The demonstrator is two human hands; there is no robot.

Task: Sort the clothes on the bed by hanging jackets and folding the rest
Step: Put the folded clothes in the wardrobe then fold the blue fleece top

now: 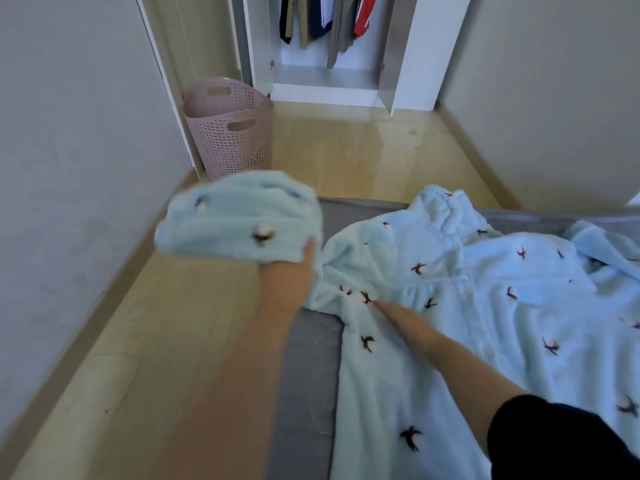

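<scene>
- A pale blue fleece nightshirt point(491, 306) lies spread, button front up, on the grey bed point(308, 382).
- The left hand point(294, 271) grips its sleeve point(235, 220), raised past the bed's edge over the wooden floor.
- The right hand point(405, 323) presses straight fingers on the cloth near the armpit.
- A pink basket point(232, 133) stands near an open wardrobe point(329, 81).

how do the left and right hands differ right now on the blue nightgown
The left hand grips the sleeve and holds it up; the right hand lies flat on the nightgown spread on the bed. The left hand's fingers curl into the fabric; the right hand's are straight. Both touch the same light blue garment.
</scene>
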